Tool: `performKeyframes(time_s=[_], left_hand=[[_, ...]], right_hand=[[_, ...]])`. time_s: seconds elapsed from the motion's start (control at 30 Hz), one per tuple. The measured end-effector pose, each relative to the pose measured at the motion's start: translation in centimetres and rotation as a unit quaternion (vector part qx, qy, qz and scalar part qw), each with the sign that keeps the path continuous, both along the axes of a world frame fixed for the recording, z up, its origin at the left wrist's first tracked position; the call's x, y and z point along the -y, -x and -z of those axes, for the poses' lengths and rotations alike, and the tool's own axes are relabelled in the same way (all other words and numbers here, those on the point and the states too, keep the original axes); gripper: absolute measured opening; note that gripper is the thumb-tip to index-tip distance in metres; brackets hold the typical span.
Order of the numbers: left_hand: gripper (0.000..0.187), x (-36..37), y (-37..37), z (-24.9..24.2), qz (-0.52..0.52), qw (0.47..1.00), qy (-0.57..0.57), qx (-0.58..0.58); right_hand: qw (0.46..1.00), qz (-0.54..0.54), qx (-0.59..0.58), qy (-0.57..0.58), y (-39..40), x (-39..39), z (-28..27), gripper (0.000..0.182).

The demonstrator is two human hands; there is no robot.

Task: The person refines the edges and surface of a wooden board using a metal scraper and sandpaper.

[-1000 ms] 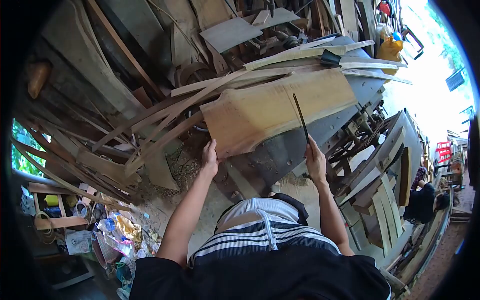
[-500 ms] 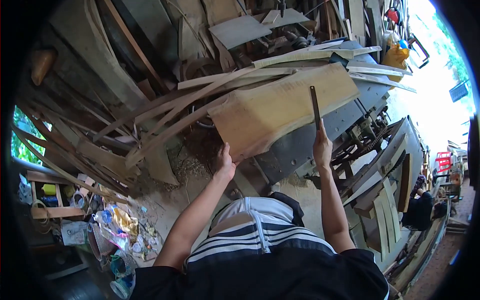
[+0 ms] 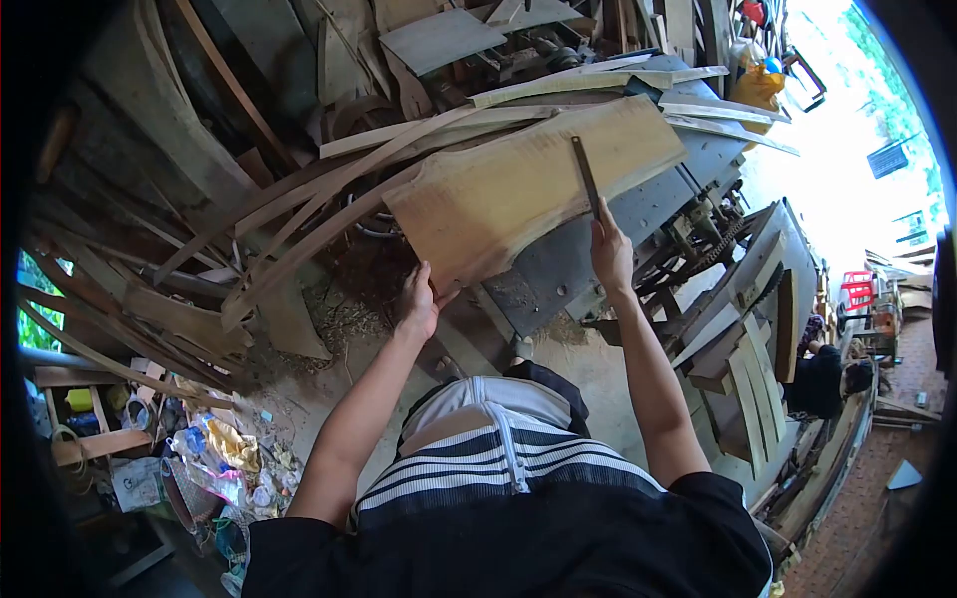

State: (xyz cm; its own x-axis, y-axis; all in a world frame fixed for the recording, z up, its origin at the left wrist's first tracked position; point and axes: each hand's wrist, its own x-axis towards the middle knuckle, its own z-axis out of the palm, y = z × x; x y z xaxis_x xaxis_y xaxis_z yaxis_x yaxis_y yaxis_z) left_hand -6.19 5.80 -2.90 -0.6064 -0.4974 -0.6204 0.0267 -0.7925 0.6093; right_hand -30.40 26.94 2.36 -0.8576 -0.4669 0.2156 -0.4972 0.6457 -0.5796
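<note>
A thick pale wooden slab [image 3: 518, 184] lies on the grey metal machine table [image 3: 558, 269], with its near end sticking out past the table's edge. My left hand [image 3: 419, 302] grips that near end from below. My right hand [image 3: 610, 254] is shut on a thin dark flat tool [image 3: 585, 176], like a file or rule. The tool lies across the top face of the slab, near its right side.
Long wood strips and offcuts [image 3: 299, 219] are piled to the left and behind the slab. Sawdust covers the floor [image 3: 339, 329]. Stacked boards [image 3: 758, 389] and machine parts stand at the right. Another person in dark clothes [image 3: 822, 379] crouches at the far right. Clutter lies at lower left.
My right hand has brought the dark tool down from above the slab until it lies across the slab's top. My left hand keeps hold of the near end. The view has shifted slightly.
</note>
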Motion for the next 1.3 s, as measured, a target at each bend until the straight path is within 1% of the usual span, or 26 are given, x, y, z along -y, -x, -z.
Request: performKeyframes(time_s=[0.03,0.1,0.17,0.23,0.33,0.4,0.43,0.47,0.5,0.53,0.63,0.67,0.73,0.77,0.83,0.9,0.93,0.97,1.0,1.03,1.07,1.1,1.17,1.23,1.27,1.3], left_hand=[[0.038,-0.4,-0.4,0.2,0.019,0.998,0.051,0.022],[0.033,-0.2,-0.6,0.2,0.052,0.984,0.158,0.062],[0.032,0.0,-0.4,-0.3,0.046,0.988,0.142,0.047],[0.031,-0.4,-0.6,-0.8,0.041,0.991,0.124,0.037],[0.03,0.3,-1.3,-1.1,0.054,0.992,0.11,0.04],[0.028,0.8,-2.2,0.2,0.094,0.985,0.143,0.011],[0.028,0.9,-2.4,0.5,0.092,0.985,0.144,0.008],[0.027,0.9,-2.8,0.7,0.113,0.977,0.18,0.01],[0.027,0.8,-3.4,0.9,0.132,0.967,0.217,0.014],[0.026,0.7,-3.6,1.3,0.143,0.966,0.217,0.014],[0.028,0.1,-4.0,-0.4,0.161,0.958,0.235,0.014],[0.028,0.0,-4.2,-0.2,0.164,0.958,0.234,0.013],[0.031,0.3,-3.9,-0.1,0.184,0.959,0.216,0.014],[0.031,0.5,-4.0,-0.5,0.18,0.959,0.218,0.011],[0.036,0.5,-4.5,-1.3,0.202,0.954,0.219,0.024],[0.037,0.4,-4.7,-1.5,0.202,0.955,0.215,0.018],[0.038,0.2,-4.8,-1.6,0.206,0.956,0.209,0.015],[0.038,0.3,-4.8,-1.2,0.202,0.956,0.214,0.01],[0.038,0.4,-4.6,-0.4,0.203,0.952,0.23,0.016],[0.037,0.5,-4.4,0.0,0.203,0.948,0.245,0.023],[0.039,0.4,-4.6,-1.0,0.211,0.942,0.26,0.028],[0.039,0.4,-4.6,-1.0,0.205,0.942,0.264,0.025],[0.042,0.4,-4.5,-1.0,0.218,0.944,0.246,0.033],[0.043,0.5,-4.6,-1.5,0.225,0.943,0.245,0.034],[0.043,0.6,-4.6,-2.1,0.23,0.944,0.234,0.037],[0.043,0.5,-4.7,-2.3,0.235,0.945,0.223,0.04]], right_hand=[[0.999,0.029,-0.018,-0.03,0.5,0.0,0.4,0.053],[0.999,-0.011,0.023,-0.034,-2.8,0.9,-0.3,0.054],[0.992,-0.124,0.013,0.02,-7.9,1.2,1.7,0.055],[0.977,-0.208,0.048,-0.03,-12.6,2.0,1.1,0.055],[0.976,-0.217,0.016,0.001,-12.1,3.2,1.5,0.053],[0.988,-0.119,0.102,-0.008,-7.8,3.0,1.6,0.046],[0.994,-0.03,0.091,0.045,-6.1,3.5,1.0,0.042],[0.999,0.011,0.004,0.044,-5.1,3.6,0.6,0.04],[1.0,0.007,-0.007,0.005,-4.9,3.4,0.4,0.04],[1.0,-0.024,-0.013,0.007,-6.3,3.6,0.8,0.041],[0.987,-0.157,-0.018,-0.004,-14.3,4.5,1.7,0.042],[0.988,-0.154,-0.018,-0.005,-15.7,4.6,1.2,0.042],[0.972,-0.22,0.055,-0.061,-16.7,5.2,0.0,0.042],[0.972,-0.223,0.051,-0.06,-15.0,5.3,0.2,0.042],[0.986,-0.155,0.066,-0.002,-9.2,5.3,0.8,0.043],[0.999,-0.02,0.031,-0.019,-6.9,6.1,-1.3,0.039],[0.996,-0.01,0.04,-0.084,-6.8,6.2,-0.8,0.04],[0.995,-0.047,0.006,-0.083,-8.1,6.4,-0.4,0.042],[0.992,-0.123,-0.025,-0.019,-9.0,6.1,2.6,0.055],[0.986,-0.146,-0.033,-0.075,-11.4,6.5,1.9,0.054],[0.985,-0.163,0.011,-0.059,-13.5,6.9,1.1,0.054],[0.978,-0.18,0.055,-0.085,-14.7,7.2,-0.1,0.052],[0.973,-0.208,0.068,-0.075,-12.6,7.3,0.2,0.045],[0.982,-0.186,0.018,-0.028,-7.4,7.3,1.7,0.041],[0.993,-0.102,0.058,0.0,-7.0,7.8,-1.1,0.039],[0.998,-0.032,0.022,-0.049,-6.3,8.4,-2.3,0.039]])
